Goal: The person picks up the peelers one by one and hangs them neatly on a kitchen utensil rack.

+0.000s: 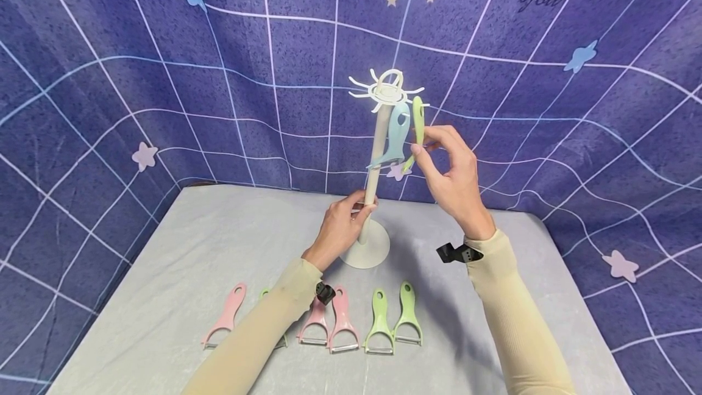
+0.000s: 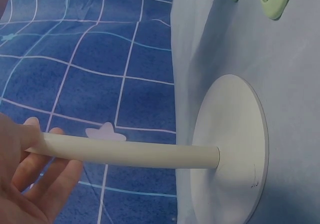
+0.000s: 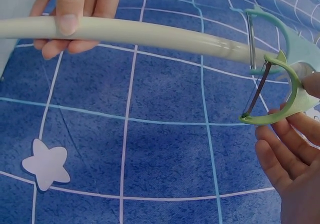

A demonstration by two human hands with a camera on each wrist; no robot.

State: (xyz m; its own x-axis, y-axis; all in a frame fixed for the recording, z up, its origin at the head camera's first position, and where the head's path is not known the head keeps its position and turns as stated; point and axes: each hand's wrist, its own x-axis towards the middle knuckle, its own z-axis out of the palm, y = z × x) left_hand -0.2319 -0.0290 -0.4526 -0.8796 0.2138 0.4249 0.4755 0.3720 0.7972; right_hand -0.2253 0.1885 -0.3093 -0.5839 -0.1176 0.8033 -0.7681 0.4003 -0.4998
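My left hand grips the lower post of a white hook stand, fingers and thumb round it above the round base. At the top, several white hooks fan out from a ring. A blue peeler hangs from one hook. Beside it, my right hand pinches a green peeler between thumb and fingers, its handle hole right at a hook's tip. In the right wrist view, the fingers hold the green peeler near its blade frame, close to the blue peeler.
On the grey-covered table lie more peelers in a row: a pink peeler at left, a pair of pink ones, and green peelers at right. One green peeler is partly hidden under the left forearm. A patterned blue curtain hangs behind.
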